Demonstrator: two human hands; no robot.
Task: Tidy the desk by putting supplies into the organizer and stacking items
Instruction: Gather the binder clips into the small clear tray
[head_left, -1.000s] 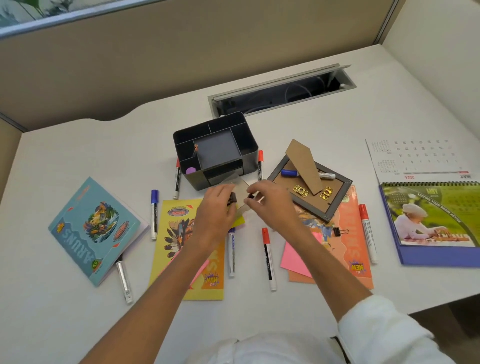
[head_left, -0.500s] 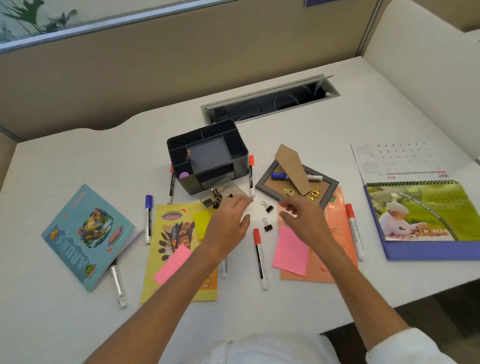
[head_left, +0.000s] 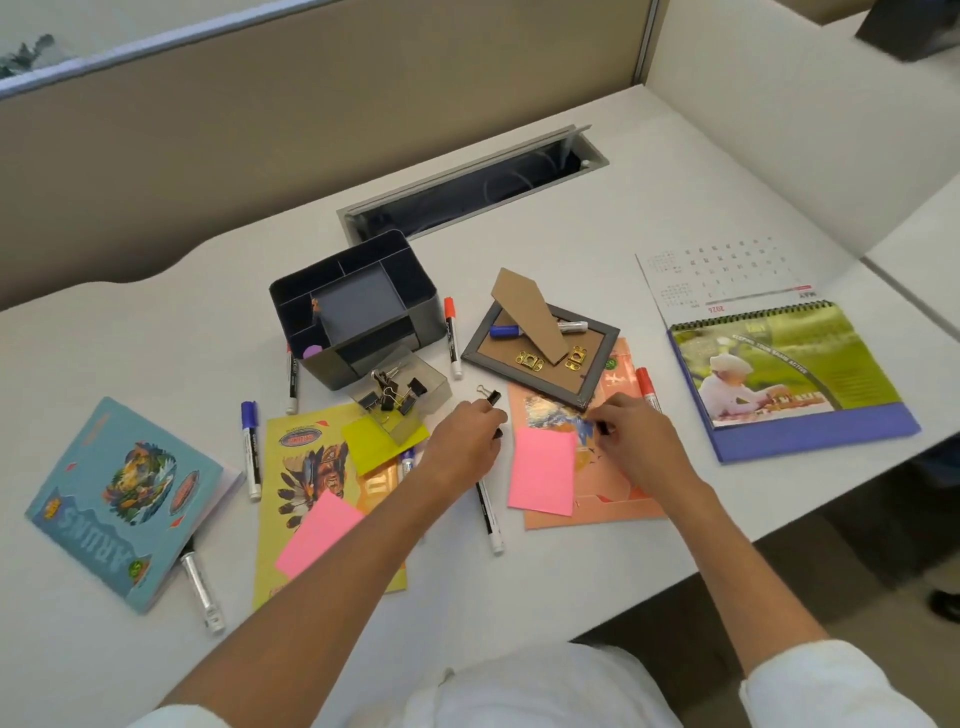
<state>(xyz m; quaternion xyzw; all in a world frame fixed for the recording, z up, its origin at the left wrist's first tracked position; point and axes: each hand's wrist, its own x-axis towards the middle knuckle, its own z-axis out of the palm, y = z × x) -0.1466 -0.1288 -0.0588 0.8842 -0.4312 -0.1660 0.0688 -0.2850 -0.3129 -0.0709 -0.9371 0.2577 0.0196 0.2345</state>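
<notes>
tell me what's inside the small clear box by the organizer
A cluster of black binder clips sits in the clear box. How many cannot be told; they overlap, and the box's far corner is hidden behind the organizer.

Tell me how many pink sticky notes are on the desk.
2. One pink sticky note lies on the yellow booklet, the other pink note on the orange booklet. Others may be hidden.
</notes>
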